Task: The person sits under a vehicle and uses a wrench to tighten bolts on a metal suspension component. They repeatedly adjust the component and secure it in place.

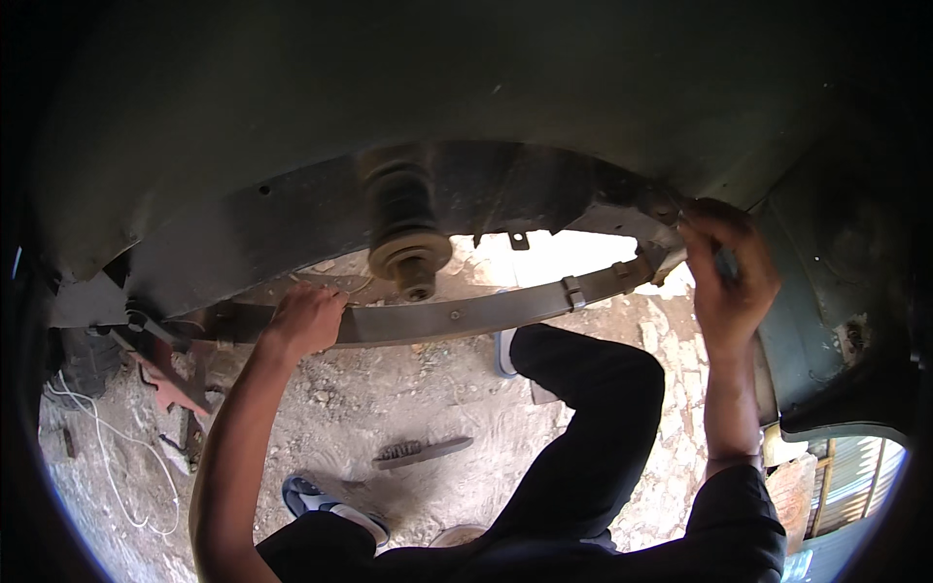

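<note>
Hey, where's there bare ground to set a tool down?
The widest bare dirt patch lies between the leaf spring and the wire brush in this view. A narrower strip separates the bent knee from the right forearm. It's crowded at the left, with the white cable, red metal stand and tire.

Black sleeve (pixel 736 525) at the lower right; black trousers (pixel 593 428) at lower centre; dark, pale-edged sandal (pixel 305 494) at lower left.

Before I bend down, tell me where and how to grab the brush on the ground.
Take the brush by its handle, probably from above and the right, with the right hand: the bristles sit toward the left end, while the handle tapers bare to the right.
</note>
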`<state>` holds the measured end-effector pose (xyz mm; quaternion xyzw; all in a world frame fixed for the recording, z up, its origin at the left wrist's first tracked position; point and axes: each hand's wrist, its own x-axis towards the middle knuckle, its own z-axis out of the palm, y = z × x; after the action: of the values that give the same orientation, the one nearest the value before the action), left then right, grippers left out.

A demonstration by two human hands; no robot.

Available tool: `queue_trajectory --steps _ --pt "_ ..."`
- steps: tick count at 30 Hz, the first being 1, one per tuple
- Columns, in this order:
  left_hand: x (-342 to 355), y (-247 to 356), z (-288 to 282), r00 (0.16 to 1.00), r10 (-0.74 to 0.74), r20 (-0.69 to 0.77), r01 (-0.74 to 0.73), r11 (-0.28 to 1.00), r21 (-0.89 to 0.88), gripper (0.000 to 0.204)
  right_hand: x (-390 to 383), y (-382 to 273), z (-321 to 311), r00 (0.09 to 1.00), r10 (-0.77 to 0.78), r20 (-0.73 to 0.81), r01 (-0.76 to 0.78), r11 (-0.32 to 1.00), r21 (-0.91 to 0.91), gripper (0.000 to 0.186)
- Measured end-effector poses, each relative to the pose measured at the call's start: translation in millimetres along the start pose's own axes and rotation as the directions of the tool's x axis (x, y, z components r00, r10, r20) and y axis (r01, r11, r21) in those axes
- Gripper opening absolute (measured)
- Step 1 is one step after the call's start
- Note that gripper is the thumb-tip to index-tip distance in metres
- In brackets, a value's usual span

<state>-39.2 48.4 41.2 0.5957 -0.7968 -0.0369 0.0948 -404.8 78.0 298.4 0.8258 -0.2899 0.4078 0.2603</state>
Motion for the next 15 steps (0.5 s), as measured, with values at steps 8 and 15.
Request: queue_trajectory --steps 8,15 --pt "33.1 55.5 35.1 0.993 0.113 -0.046 -0.109 0.99 0.089 0.033 -28.0 7.9 15.8 0.998 -0.067 -0.011 0.065 0.994 -0.091 0.028" --pt "44.2 73.7 49.3 0.983 0.184 -0.029 -0.184 0.983 -0.014 0.034 -18.4 13.2 29.0 0.992 -0.129 -0.003 0.122 0.945 -0.302 0.025"
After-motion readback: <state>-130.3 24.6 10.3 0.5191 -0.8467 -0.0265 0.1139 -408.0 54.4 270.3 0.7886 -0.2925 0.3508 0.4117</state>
